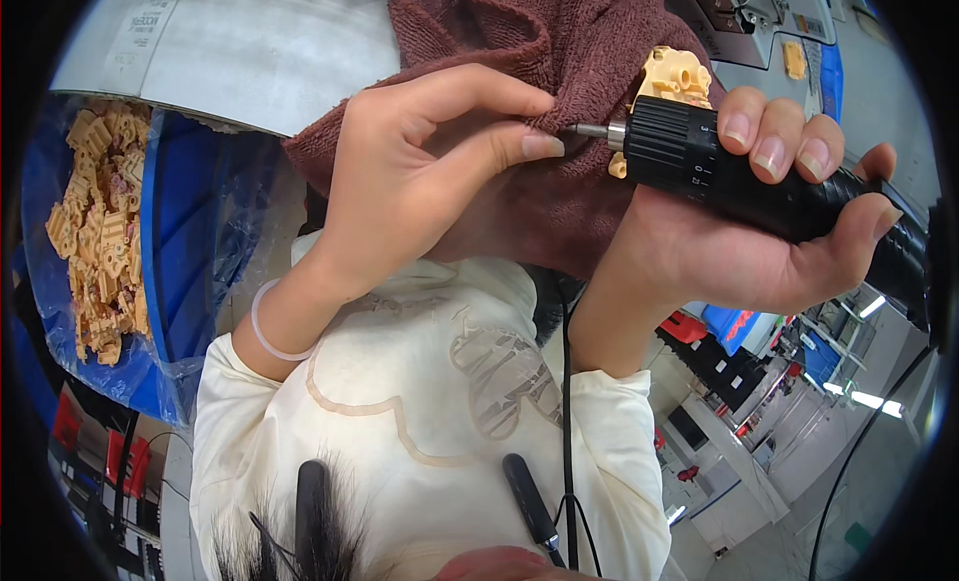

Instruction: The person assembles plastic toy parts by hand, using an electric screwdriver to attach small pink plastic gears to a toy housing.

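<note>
My right hand [739, 236] is wrapped round a black electric screwdriver [671, 146], which lies nearly level with its metal bit [589, 129] to the left. At the bit's tip, the thumb and forefinger of my left hand [400, 176] come together in a pinch. Whatever is between them is too small or hidden to make out. Just behind the screwdriver's head sits a pale yellow moulded plastic part [677, 73], partly covered by the tool. Under both hands spreads a dark brown towel [460, 46].
On the left, a blue bin [180, 231] lined with clear plastic holds many yellow moulded parts [105, 236]. A grey-white board [270, 56] lies beside the towel. A metal fixture [734, 21] stands at the far right, near another yellow piece [794, 59]. A black cable [834, 461] hangs at right.
</note>
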Action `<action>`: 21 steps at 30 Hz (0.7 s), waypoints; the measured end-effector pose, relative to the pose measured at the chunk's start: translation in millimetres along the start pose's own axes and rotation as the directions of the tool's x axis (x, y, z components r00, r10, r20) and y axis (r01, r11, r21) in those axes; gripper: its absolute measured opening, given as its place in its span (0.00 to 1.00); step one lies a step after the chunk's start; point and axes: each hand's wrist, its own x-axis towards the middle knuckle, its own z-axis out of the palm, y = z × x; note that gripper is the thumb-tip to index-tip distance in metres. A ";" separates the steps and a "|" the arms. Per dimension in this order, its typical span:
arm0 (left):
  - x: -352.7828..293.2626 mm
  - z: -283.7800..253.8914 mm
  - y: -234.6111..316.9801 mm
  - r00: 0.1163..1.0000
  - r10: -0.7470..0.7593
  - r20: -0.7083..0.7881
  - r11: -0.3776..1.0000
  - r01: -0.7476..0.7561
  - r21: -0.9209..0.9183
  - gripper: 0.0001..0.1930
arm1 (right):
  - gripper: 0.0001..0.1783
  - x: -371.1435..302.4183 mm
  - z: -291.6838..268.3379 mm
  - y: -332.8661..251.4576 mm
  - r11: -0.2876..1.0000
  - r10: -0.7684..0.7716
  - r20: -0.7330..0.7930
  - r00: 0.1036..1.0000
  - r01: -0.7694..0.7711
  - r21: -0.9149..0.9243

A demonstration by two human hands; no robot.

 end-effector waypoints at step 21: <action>-4.1 -8.7 -2.1 0.996 -0.092 0.015 0.973 0.093 -0.210 0.13 | 0.17 3.1 -7.7 -17.5 0.999 -0.007 -0.168 0.986 0.013 0.030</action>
